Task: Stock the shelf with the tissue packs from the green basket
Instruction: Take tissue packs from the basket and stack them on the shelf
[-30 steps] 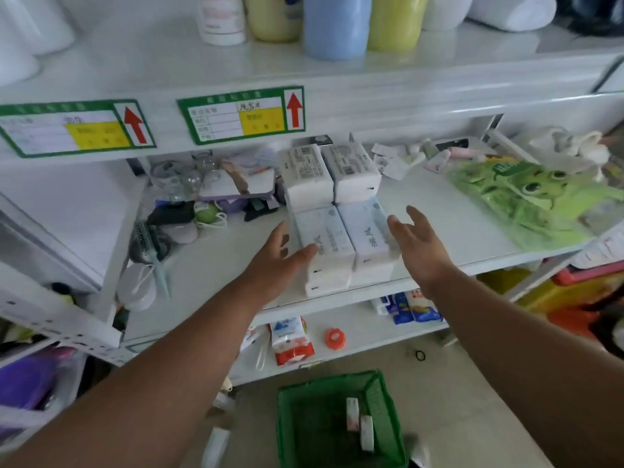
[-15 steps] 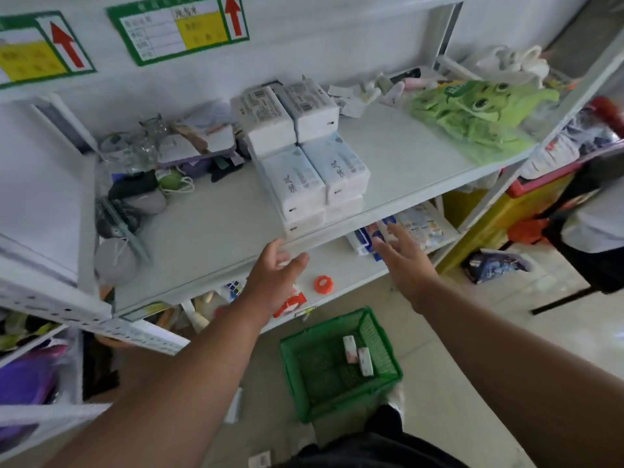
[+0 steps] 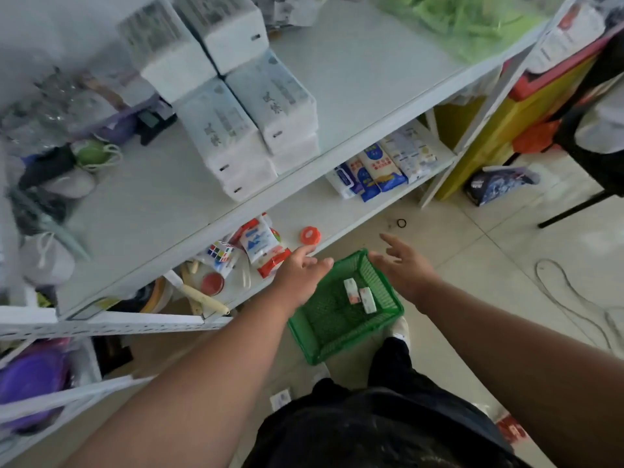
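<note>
The green basket (image 3: 324, 336) stands on the floor below the shelf, with two small packs (image 3: 359, 295) lying in it. Several white tissue packs (image 3: 250, 130) sit stacked on the middle shelf (image 3: 364, 76). My left hand (image 3: 300, 275) hovers over the basket's left rim, fingers relaxed and empty. Over the right rim my right hand (image 3: 401, 268) is spread, holding nothing.
The lower shelf (image 3: 341, 217) holds an orange lid (image 3: 310, 235), a red-and-white bag (image 3: 261, 244), a puzzle cube (image 3: 220, 251) and blue packs (image 3: 381, 170). Clutter fills the shelf's left side. A cord (image 3: 567, 298) lies on the tiled floor at right.
Both hands have come down from the tissue packs on the middle shelf to just above the green basket. The view has tilted downward with them.
</note>
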